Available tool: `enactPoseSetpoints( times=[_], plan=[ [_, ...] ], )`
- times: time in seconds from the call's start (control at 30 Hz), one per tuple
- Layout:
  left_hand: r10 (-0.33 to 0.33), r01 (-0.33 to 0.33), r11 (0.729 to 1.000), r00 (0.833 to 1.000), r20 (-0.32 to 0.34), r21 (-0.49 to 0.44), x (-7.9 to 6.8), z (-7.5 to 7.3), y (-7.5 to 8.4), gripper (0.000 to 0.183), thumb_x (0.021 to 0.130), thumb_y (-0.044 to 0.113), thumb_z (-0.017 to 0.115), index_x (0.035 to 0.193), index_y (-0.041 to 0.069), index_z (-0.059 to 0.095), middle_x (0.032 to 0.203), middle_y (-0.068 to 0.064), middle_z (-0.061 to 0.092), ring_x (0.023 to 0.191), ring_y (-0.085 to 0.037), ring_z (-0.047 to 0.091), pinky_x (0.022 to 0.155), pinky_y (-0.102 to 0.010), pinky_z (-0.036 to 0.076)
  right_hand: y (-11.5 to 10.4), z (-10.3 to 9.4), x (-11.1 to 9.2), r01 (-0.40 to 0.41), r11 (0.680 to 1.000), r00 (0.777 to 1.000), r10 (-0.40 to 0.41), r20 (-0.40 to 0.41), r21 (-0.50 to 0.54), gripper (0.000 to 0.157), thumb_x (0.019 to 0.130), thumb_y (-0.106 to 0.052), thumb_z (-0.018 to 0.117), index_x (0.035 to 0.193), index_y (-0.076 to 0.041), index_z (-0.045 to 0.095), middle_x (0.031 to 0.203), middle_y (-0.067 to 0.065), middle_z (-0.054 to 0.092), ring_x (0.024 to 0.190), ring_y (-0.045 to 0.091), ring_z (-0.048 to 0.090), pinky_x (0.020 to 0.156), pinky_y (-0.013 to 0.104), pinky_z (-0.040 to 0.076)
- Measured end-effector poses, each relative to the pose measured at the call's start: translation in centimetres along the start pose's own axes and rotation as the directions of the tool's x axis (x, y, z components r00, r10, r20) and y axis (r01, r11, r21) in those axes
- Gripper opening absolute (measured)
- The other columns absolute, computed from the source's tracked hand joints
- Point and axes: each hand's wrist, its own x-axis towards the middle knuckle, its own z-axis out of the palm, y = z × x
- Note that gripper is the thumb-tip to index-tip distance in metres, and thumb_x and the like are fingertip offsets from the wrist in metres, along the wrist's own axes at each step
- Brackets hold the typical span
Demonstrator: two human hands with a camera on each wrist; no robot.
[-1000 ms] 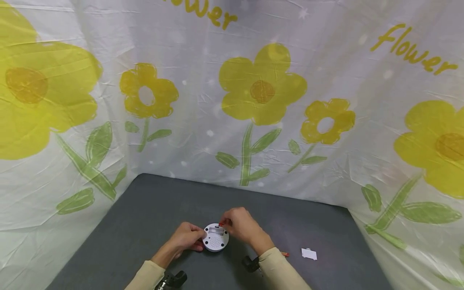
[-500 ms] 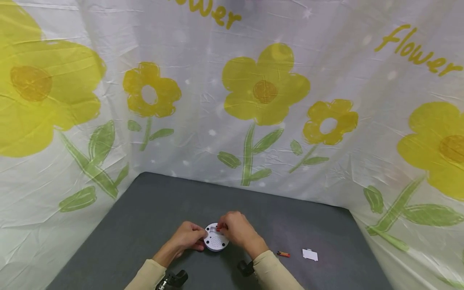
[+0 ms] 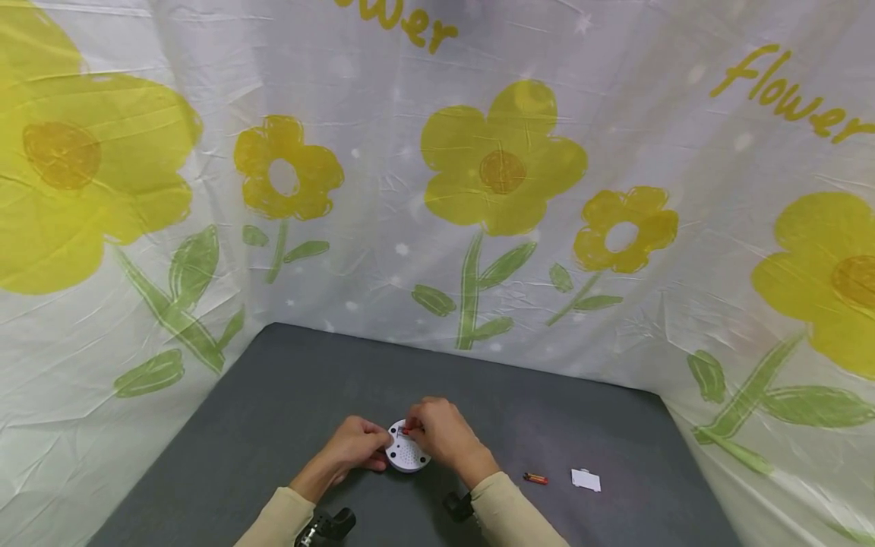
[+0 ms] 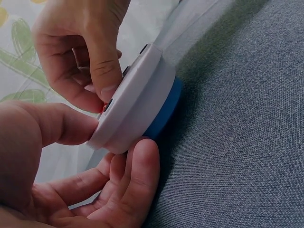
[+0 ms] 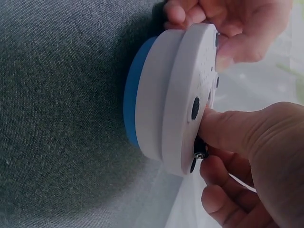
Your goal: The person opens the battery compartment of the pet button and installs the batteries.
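A round white device (image 3: 408, 459) lies on the table with its underside up, showing dark feet, a patch of small holes and a battery compartment. Its lower rim is blue in both wrist views. My left hand (image 3: 353, 447) grips the device's left edge, thumb on top and fingers beneath. At the compartment, my right hand (image 3: 443, 431) pinches a red battery (image 3: 406, 431) between thumb and fingers. The battery's metal end (image 5: 201, 155) shows below the thumb in the right wrist view; most of its body is hidden by the fingers.
To the right on the dark grey table (image 3: 328, 372) lie a second battery (image 3: 536, 479), orange-red and black, and a white battery cover (image 3: 585, 480). A curtain (image 3: 369, 251) printed with yellow flowers stands along the table's back and sides.
My right hand has moved slightly left and down, bringing the battery from the compartment's upper right edge into it. The loose battery, earlier mostly behind the right sleeve, is now fully visible.
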Motion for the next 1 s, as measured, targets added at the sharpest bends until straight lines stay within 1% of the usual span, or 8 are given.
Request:
enactPoseSetpoints(
  times=[0.13,0.3,0.43,0.57,0.73,0.87,0.93,1.0],
  plan=[
    [0.001,-0.001,1.000,1.000,0.005,-0.010,-0.1,0.0,0.0,0.021,0.091,0.002,0.069,0.104,-0.012,0.075,0.084,-0.009,0.073,0.064,-0.013,0.070,0.056,-0.024,0.063,0.1,-0.2,-0.1,0.011,1.000,1.000,-0.011,0.004,0.014,0.006,0.094,-0.010,0.083,0.095,-0.015,0.082,0.091,-0.003,0.073,0.082,0.006,0.064,0.071,0.022,0.058],
    [0.003,-0.003,1.000,1.000,0.010,-0.017,-0.3,0.0,0.2,0.020,0.090,0.002,0.069,0.103,-0.012,0.075,0.084,-0.009,0.072,0.064,-0.013,0.070,0.056,-0.025,0.063,0.9,-0.8,-0.5,0.030,0.999,0.999,-0.029,-0.030,0.037,0.003,0.095,-0.010,0.081,0.098,-0.011,0.082,0.092,0.000,0.075,0.083,0.010,0.067,0.070,0.024,0.059],
    [0.002,-0.002,1.000,1.000,0.005,-0.014,-0.4,0.0,0.3,0.021,0.091,0.002,0.069,0.104,-0.013,0.075,0.084,-0.010,0.073,0.063,-0.013,0.069,0.056,-0.025,0.064,1.7,-1.5,-0.7,-0.006,0.998,0.999,0.009,-0.038,0.068,0.005,0.097,-0.009,0.078,0.096,-0.012,0.082,0.089,-0.001,0.074,0.078,0.008,0.064,0.068,0.025,0.056],
    [0.001,-0.001,1.000,1.000,0.006,-0.011,-0.4,-0.1,0.4,0.022,0.091,0.001,0.069,0.106,-0.014,0.074,0.085,-0.011,0.073,0.064,-0.014,0.070,0.057,-0.026,0.064,2.5,-1.8,-0.9,-0.078,0.992,0.997,0.078,0.001,0.098,0.007,0.099,-0.012,0.075,0.097,-0.013,0.082,0.084,-0.004,0.072,0.074,0.006,0.060,0.066,0.026,0.053],
    [-0.006,0.006,1.000,1.000,0.009,0.002,-0.6,-0.1,0.7,0.021,0.092,0.001,0.068,0.106,-0.013,0.075,0.085,-0.010,0.074,0.066,-0.013,0.070,0.058,-0.025,0.064,2.9,-1.9,-1.4,-0.190,0.964,0.979,0.173,0.103,0.186,0.015,0.104,-0.020,0.072,0.105,-0.012,0.084,0.092,-0.001,0.079,0.082,0.012,0.070,0.070,0.030,0.059],
    [-0.014,0.013,1.000,1.000,0.007,0.005,-0.6,-0.1,0.7,0.022,0.093,0.002,0.069,0.107,-0.013,0.075,0.085,-0.010,0.075,0.067,-0.013,0.070,0.059,-0.025,0.064,2.9,-1.8,-1.7,-0.252,0.931,0.962,0.211,0.175,0.263,0.023,0.106,-0.026,0.070,0.111,-0.009,0.085,0.103,0.004,0.083,0.092,0.018,0.076,0.076,0.036,0.064],
    [-0.016,0.016,1.000,1.000,0.007,0.003,-0.7,-0.1,0.7,0.022,0.093,0.002,0.069,0.108,-0.013,0.075,0.086,-0.011,0.075,0.067,-0.013,0.071,0.059,-0.025,0.065,2.9,-1.6,-1.7,-0.279,0.911,0.953,0.223,0.206,0.305,0.027,0.106,-0.028,0.069,0.113,-0.008,0.085,0.098,0.005,0.082,0.086,0.017,0.074,0.072,0.035,0.062],
    [-0.015,0.015,1.000,1.000,0.009,0.000,-0.7,-0.1,0.7,0.023,0.093,0.002,0.069,0.108,-0.014,0.075,0.087,-0.011,0.075,0.067,-0.013,0.071,0.059,-0.025,0.065,2.9,-1.5,-1.8,-0.304,0.886,0.945,0.234,0.227,0.351,0.028,0.107,-0.029,0.067,0.111,-0.008,0.086,0.083,0.001,0.077,0.071,0.013,0.066,0.061,0.032,0.054]
  ],
)
